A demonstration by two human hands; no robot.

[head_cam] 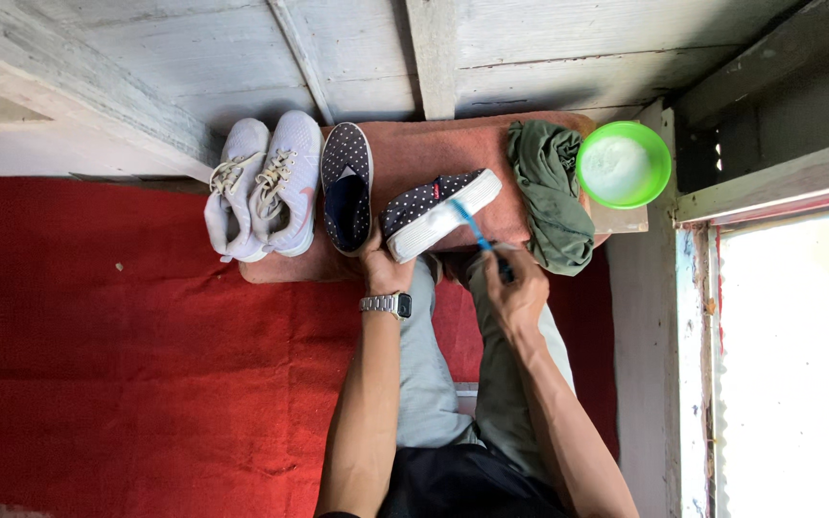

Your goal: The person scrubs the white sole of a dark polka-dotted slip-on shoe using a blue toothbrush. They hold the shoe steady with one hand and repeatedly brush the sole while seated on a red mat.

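The left hand (383,270) grips the heel end of a dark navy polka-dot slip-on shoe with a white rubber sole (434,213), tilting it on its side over a small reddish-brown mat (434,149) on the floor. The right hand (515,288) has its fingers closed round a slim blue toothbrush (477,233), whose head rests against the white sole edge. The step in hand looks like scrubbing the sole; the next stroke calls for a steady grip on the shoe and the bristles kept on the rubber. The matching polka-dot shoe (347,187) lies just beside, a pair of pale lilac lace-up trainers (263,187) further left, a crumpled olive-green cloth (549,192) and a bright green plastic bowl of white stuff (623,164) to the right
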